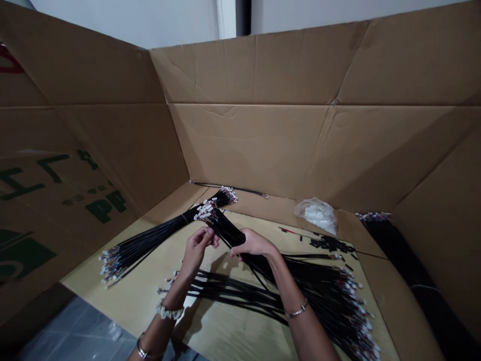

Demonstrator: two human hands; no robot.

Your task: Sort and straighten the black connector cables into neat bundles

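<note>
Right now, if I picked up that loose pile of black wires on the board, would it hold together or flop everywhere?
Probably floppy: the thin black wires sag and splay across the board, so they would likely droop. The small white connectors at their ends look apt to snag one another. The tied bundle beside them would likely hold together better.

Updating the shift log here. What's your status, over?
Left hand and right hand gripping black wire bundle. Loose wire pile beneath right forearm. Second tied bundle alongside.
</note>
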